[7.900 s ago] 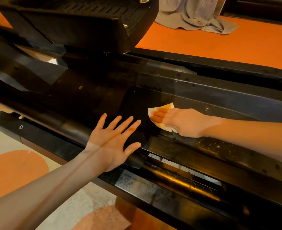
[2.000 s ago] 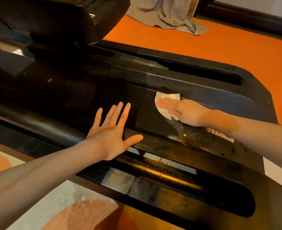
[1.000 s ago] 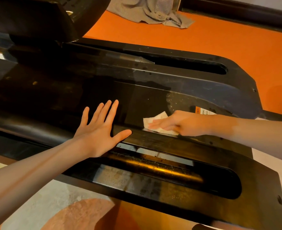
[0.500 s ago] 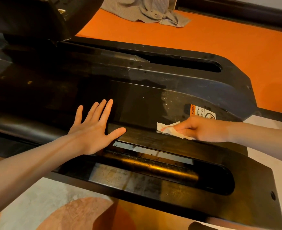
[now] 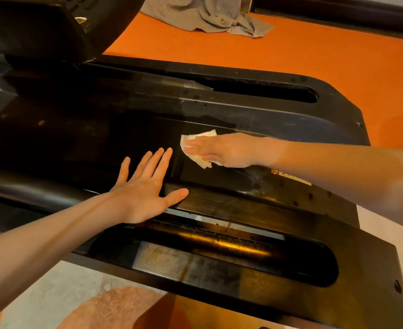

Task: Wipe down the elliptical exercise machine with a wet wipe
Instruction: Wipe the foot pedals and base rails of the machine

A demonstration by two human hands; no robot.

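Observation:
The black elliptical machine (image 5: 255,117) stretches across the view, its glossy centre cover between two slotted rails. A white wet wipe (image 5: 195,148) lies on the cover, pressed flat under the straight fingers of my right hand (image 5: 224,150). A wet, streaked patch shows just right of the wipe. My left hand (image 5: 146,186) rests flat on the cover beside it, fingers spread, holding nothing. A yellow warning label (image 5: 290,178) peeks out under my right forearm.
A black foot pedal (image 5: 53,27) overhangs the machine at the upper left. A grey cloth (image 5: 207,15) lies crumpled on the orange floor (image 5: 314,55) behind. The near rail slot (image 5: 219,252) holds a dusty brass-coloured bar. Pale floor with an orange patch lies in front.
My right hand slid the wipe from the cover's lower right edge up and to the left, covering most of the warning label with my forearm. My left hand stayed flat in place.

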